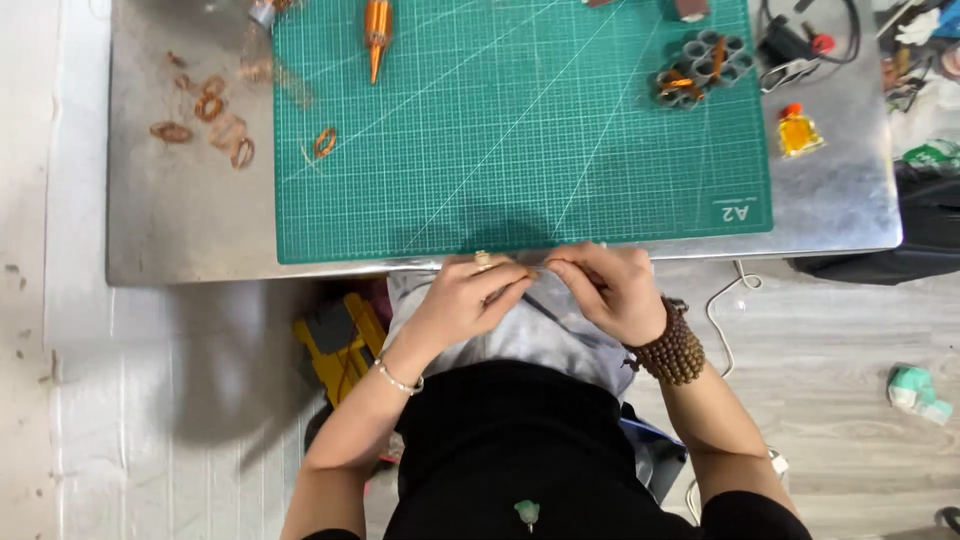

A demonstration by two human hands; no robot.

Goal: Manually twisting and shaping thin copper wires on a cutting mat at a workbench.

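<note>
Basically, left hand (462, 297) and right hand (608, 290) meet fingertip to fingertip at the mat's (520, 130) lower edge, low centre of frame. Both pinch shut on something too small to identify. A thin dark strand (548, 310) slants down-right below them; neither hand is nearer.

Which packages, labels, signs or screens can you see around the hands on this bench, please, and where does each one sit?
Small bottle: on the bare metal table right of the cutting mat, squarish, amber-yellow with an orange cap.
Printed size mark: near right corner of the green cutting mat, pale characters with a line.
Crumpled wrapper: on the floor to the right, mint green and white.
No screens or signs visible.
</note>
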